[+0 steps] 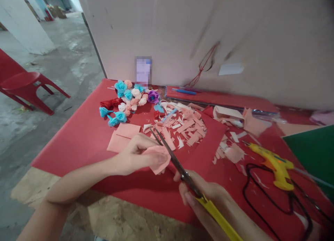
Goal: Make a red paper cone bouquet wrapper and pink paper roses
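Between the thumb and fingers of my left hand (139, 155) is a small piece of pink paper (156, 168). My right hand (200, 195) grips a pair of scissors (180, 168) with yellow handles. Their blades are slightly apart and point up and left, right beside the pink paper. Behind my left hand, folded pink paper (124, 135) lies on the red table covering (75, 133). Beyond the scissor tips spreads a heap of pink and white paper scraps (190, 124).
Blue, white, pink, red and purple paper flowers (127, 95) cluster at the back left, before a propped phone (143, 70). A yellow glue gun (276, 164) with a black cord lies at right, near a green sheet (313, 154). A red chair (28, 84) stands left.
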Available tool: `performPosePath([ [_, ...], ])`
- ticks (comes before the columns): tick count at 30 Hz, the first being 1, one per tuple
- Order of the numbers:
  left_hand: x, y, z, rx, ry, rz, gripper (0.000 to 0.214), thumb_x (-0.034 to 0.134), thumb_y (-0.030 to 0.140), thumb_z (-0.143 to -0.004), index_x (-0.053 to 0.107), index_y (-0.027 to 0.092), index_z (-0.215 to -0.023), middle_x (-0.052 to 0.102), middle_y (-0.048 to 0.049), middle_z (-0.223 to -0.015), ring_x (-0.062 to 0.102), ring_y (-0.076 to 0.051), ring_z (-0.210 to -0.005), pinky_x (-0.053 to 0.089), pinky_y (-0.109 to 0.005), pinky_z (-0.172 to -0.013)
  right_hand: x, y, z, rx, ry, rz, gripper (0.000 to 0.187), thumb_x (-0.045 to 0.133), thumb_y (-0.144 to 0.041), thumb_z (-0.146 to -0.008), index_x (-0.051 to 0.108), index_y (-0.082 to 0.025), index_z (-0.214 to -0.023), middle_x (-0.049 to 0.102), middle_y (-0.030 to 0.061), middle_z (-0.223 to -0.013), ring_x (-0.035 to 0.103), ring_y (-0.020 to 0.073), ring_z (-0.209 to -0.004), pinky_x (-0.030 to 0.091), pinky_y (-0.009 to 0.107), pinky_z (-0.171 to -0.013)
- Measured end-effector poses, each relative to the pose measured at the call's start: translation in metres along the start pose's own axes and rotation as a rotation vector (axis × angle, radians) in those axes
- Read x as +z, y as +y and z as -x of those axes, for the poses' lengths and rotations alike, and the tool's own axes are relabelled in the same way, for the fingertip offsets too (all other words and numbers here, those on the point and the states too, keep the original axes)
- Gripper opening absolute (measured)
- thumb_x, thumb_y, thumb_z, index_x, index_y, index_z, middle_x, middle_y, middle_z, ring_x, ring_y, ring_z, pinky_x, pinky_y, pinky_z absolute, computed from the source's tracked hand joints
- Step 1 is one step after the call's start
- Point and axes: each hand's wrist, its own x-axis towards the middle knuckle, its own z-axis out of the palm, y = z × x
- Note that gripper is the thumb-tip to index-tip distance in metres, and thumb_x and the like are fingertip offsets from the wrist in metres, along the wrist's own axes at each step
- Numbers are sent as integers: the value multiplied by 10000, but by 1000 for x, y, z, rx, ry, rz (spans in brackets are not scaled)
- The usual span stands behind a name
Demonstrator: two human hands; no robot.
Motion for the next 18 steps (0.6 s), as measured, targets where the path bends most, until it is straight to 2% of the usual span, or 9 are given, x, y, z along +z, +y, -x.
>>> performPosePath([
  [3, 0, 0, 0, -20, -8, 5, 308, 530, 179, -794, 566, 124, -492, 575, -28, -503, 518, -102, -482, 408, -202, -487, 2, 9, -4, 19, -31, -123, 194, 406, -217, -789, 582, -202, -868, 527, -10, -518, 467, 97, -405, 398, 178, -429],
  [6, 1, -2, 0, -23, 0, 1, 319, 540, 212, -789, 564, 128, -481, 571, -29, -494, 510, -103, -472, 399, -205, -473, 4, 13, -5, 17, -41, -155, 176, 408, -222, -781, 582, -207, -808, 501, -21, -480, 452, 91, -380, 378, 168, -399],
  [9, 1, -2, -1, -24, 1, -10, 337, 537, 244, -795, 563, 132, -478, 570, -34, -492, 506, -104, -462, 402, -209, -467, 5, 6, -3, -10, 19, -81, 118, 445, -208, -738, 563, -210, -740, 459, -41, -461, 434, 87, -385, 347, 168, -384],
  [13, 0, 0, -1, -29, -22, -25, 325, 522, 193, -801, 549, 125, -485, 563, -33, -508, 502, -96, -476, 409, -199, -488, 3, -10, 0, 25, 155, 49, 70, 471, -222, -731, 529, -209, -694, 380, -67, -434, 360, 70, -355, 284, 176, -357],
  [15, 0, 1, -1, -29, -39, -20, 317, 513, 171, -802, 536, 121, -490, 557, -34, -514, 504, -99, -493, 413, -200, -508, -1, -15, -3, 47, 212, 6, 89, 460, -251, -768, 538, -211, -752, 409, -64, -445, 384, 79, -365, 318, 184, -370],
  [18, 2, 0, -2, -31, -75, -68, 286, 496, 124, -798, 535, 112, -515, 549, -26, -523, 505, -88, -502, 404, -180, -515, -7, -16, -9, -20, 232, -234, 101, 524, -270, -760, 532, -225, -850, 563, -28, -591, 520, 107, -493, 442, 199, -473],
])
